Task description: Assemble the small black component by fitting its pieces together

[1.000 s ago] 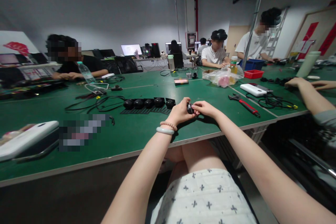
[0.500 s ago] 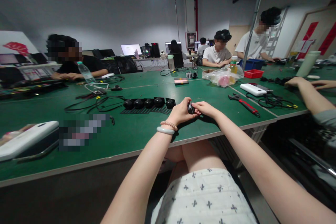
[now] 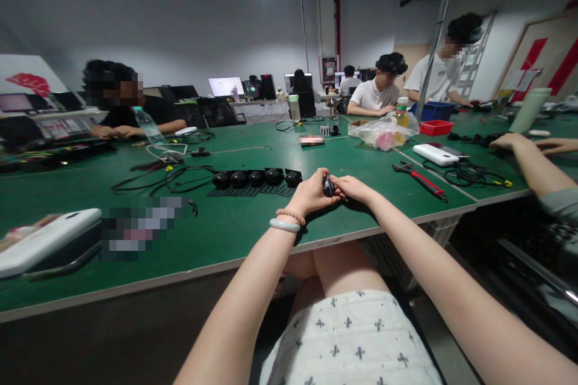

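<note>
A small, rounded black part (image 3: 328, 187) with a light line along it is held just above or on the green table (image 3: 253, 222). My left hand (image 3: 312, 191) is closed around its left side, fingers curled over the top. My right hand (image 3: 355, 189) pinches the same part from the right, and its fingertips partly hide it. To the left of my left hand lies a row of several black pieces (image 3: 257, 178) with domed fronts and flat ribbed strips below. The exact kind of these parts cannot be made out.
Black cables (image 3: 169, 180) lie left of the row. A red-handled adjustable wrench (image 3: 419, 180), a white power bank (image 3: 434, 154) and a plastic bag (image 3: 383, 134) are on the right. A phone-like white device (image 3: 58, 237) sits front left. A co-worker's arm (image 3: 528, 159) rests at right.
My hands stay in nearly the same place on the black part, with only a slight shift of the right fingers. A co-worker in white across the table has moved their head to the right.
</note>
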`<state>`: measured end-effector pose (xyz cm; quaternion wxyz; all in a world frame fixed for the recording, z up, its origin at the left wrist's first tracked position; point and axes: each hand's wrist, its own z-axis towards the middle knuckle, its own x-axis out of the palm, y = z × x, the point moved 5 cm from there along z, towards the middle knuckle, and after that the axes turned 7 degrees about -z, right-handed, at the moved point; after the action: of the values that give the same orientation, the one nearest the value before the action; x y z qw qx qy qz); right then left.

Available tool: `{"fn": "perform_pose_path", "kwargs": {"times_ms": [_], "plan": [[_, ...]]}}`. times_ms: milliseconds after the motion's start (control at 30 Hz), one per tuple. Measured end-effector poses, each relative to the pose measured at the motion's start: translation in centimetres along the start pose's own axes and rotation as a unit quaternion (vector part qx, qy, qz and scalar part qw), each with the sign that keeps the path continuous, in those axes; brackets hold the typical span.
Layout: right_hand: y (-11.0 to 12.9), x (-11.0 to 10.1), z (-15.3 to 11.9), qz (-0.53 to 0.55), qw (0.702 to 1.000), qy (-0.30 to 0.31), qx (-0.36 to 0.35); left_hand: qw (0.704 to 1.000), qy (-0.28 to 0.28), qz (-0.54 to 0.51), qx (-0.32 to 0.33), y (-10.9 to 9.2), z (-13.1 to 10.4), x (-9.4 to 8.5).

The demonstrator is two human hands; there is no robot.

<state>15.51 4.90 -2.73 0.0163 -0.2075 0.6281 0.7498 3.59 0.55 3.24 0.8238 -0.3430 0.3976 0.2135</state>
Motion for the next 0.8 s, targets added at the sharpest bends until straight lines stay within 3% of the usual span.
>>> {"fn": "perform_pose_path", "kwargs": {"times_ms": [267, 400, 600, 800], "plan": [[0.3, -0.9, -0.2, -0.097, 0.994, -0.039, -0.029, 1.0, -0.002, 0.018, 0.002, 0.4, 0.3, 0.1], [0.4, -1.3, -0.1, -0.066, 0.994, -0.077, -0.048, 1.0, -0.009, 0.021, 0.01, 1.0, 0.5, 0.2], [2.3, -0.9, -1.1, -0.007, 0.991, -0.028, -0.131, 1.0, -0.013, 0.014, 0.0, 1.4, 0.6, 0.3], [2.9, -0.6, -1.5, 0.029, 0.988, 0.017, -0.149, 1.0, -0.017, 0.009, -0.01, 1.9, 0.6, 0.2]]}}
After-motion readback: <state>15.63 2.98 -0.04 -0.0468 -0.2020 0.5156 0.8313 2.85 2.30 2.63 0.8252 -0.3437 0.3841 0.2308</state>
